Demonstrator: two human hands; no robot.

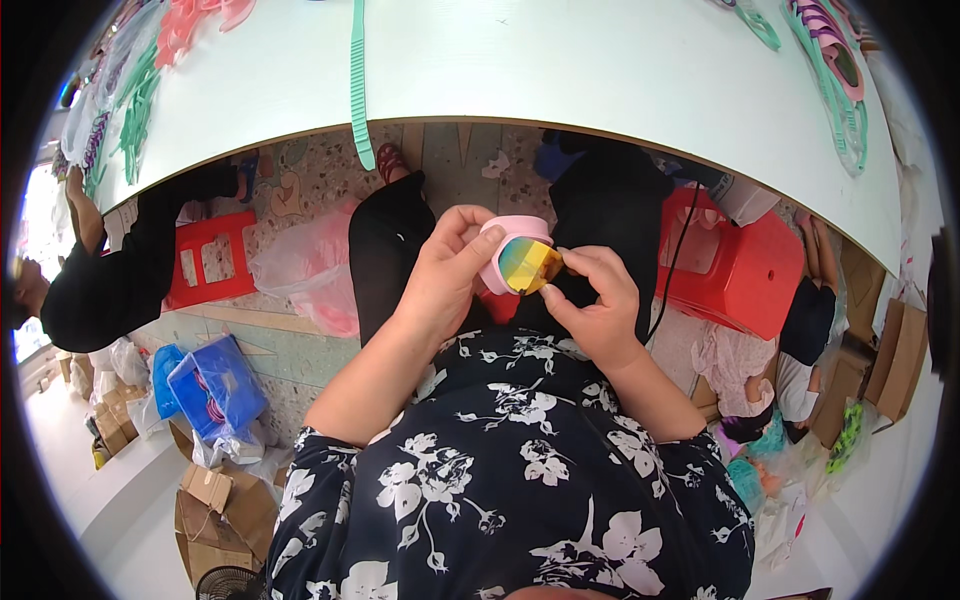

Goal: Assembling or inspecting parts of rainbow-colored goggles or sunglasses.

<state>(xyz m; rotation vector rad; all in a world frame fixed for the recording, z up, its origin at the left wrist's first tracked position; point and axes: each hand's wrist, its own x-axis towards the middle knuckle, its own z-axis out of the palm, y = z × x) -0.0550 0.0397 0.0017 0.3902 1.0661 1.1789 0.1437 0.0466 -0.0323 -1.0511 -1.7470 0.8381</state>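
Note:
Over my lap I hold a pink swim goggle frame in my left hand, fingers and thumb closed on its left side. A mirrored lens, shading from yellow to blue-green, sits at the frame's near right side. The thumb and fingers of my right hand pinch the lens's right edge. Whether the lens is fully seated in the frame cannot be made out. On the white table ahead, a ridged green strap hangs over the front edge.
Bunched green straps and pink pieces lie at the table's left. Goggles with green straps rest at its right. Red stools flank my legs. A blue bin and cardboard boxes stand behind left. Other people sit at both sides.

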